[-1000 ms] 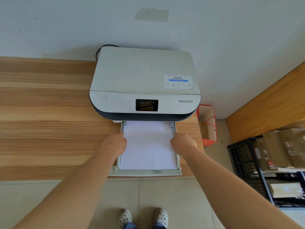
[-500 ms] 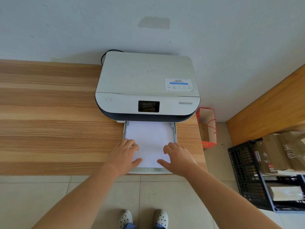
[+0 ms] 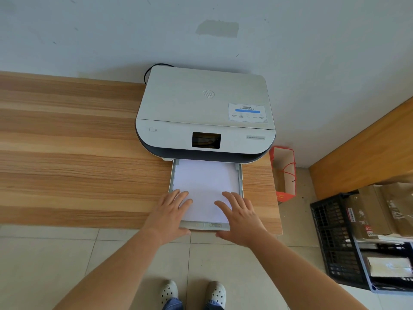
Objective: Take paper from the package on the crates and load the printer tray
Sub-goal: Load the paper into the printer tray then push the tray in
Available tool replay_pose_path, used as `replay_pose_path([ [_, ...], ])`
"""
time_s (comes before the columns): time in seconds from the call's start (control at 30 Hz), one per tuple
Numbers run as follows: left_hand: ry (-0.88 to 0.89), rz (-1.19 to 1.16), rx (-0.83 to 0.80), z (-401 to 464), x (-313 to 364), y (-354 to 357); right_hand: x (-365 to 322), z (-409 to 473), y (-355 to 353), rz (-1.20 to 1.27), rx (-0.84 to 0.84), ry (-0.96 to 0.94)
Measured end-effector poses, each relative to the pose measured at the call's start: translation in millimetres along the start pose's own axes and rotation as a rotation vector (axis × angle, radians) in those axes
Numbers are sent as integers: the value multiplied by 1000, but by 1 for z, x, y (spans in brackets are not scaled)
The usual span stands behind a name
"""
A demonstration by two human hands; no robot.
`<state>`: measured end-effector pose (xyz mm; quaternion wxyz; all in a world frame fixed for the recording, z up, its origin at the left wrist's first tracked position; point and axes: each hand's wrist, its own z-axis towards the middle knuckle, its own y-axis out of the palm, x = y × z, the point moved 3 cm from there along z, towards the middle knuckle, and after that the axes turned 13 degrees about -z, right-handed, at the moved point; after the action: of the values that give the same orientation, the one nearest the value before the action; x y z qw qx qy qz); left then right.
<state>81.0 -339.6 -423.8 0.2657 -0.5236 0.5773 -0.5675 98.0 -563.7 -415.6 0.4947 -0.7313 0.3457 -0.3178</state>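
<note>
A long wooden desk [image 3: 78, 153] runs along the white wall, and a white printer [image 3: 205, 113] with a dark screen sits at its right end, its black cable mostly hidden behind the rear corner. The printer tray [image 3: 240, 175] is pulled out from under the front toward the desk edge, and a flat stack of white paper [image 3: 203, 182] lies in it, filling it between the side rails; the far end of the stack goes under the printer body and cannot be seen. The left hand [image 3: 172, 214] rests flat with fingers spread on the near left corner of the paper, its thumb down over the front lip of the tray. The right hand [image 3: 240, 217] lies the same way on the near right corner, fingers spread and palm down, covering that part of the tray rail. Between the two hands a strip of bare paper shows. On the floor at the right stand black crates [image 3: 335, 238] holding brown paper packages [image 3: 368, 211], cut off by the frame edge, their labels too small to read. A red paper bag [image 3: 285, 175] stands on the floor beside the desk's right end.
</note>
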Motion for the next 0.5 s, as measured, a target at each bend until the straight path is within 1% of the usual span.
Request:
replay_pose_path([
  [0.17, 19, -9, 63, 4, -3, -8, 8, 7, -9, 12, 15, 33],
  [0.5, -38, 51, 38, 12, -4, -13, 17, 11, -11, 6, -9, 105],
])
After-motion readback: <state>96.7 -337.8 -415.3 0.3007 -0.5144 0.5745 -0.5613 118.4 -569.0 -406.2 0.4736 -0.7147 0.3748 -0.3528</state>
